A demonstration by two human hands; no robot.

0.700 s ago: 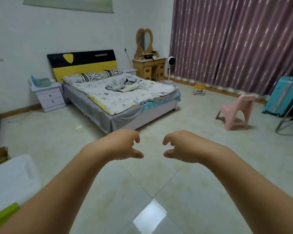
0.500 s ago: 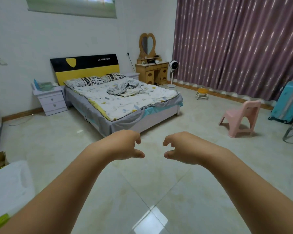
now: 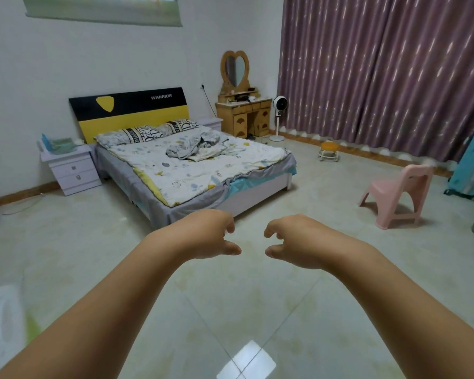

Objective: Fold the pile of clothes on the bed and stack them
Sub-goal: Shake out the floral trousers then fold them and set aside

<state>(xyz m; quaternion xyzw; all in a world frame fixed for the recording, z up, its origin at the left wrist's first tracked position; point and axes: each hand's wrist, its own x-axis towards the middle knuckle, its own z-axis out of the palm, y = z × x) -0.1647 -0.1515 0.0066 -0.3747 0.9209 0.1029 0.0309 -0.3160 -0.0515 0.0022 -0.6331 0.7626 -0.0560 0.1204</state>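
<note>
Both arms are reaching forward over the tiled floor (image 3: 137, 258), and both hands are holding nothing. The left hand (image 3: 203, 235) is hanging with its fingers (image 3: 230, 227) loosely curled downward and the thumb pointing to the right; they are touching no thing. The right hand (image 3: 296, 240) is mirroring it, with its fingers (image 3: 270, 231) bent in a loose claw and the thumb pointing to the left. The two thumbs are lying near each other with a small gap between them, not touching.

The pile of clothes (image 3: 196, 149) is lying crumpled on the bed (image 3: 203, 173), near the head end and toward the bed's right edge, close to the pillows (image 3: 140, 134). The rest of the patterned cover is lying flat up to the foot edge, where a grey sheet is hanging over the corner. The hands are well apart from the bed, in front of its foot corner.

Open floor is stretching between the person and the bed on all near sides. A pink chair (image 3: 397, 195) is standing to the right, well apart from the bed, and a white nightstand (image 3: 70, 168) is standing just beside the bed's left head corner. A wooden dresser (image 3: 242, 113) with a heart mirror is standing behind the right head corner, beside the purple curtains (image 3: 381, 72)
</note>
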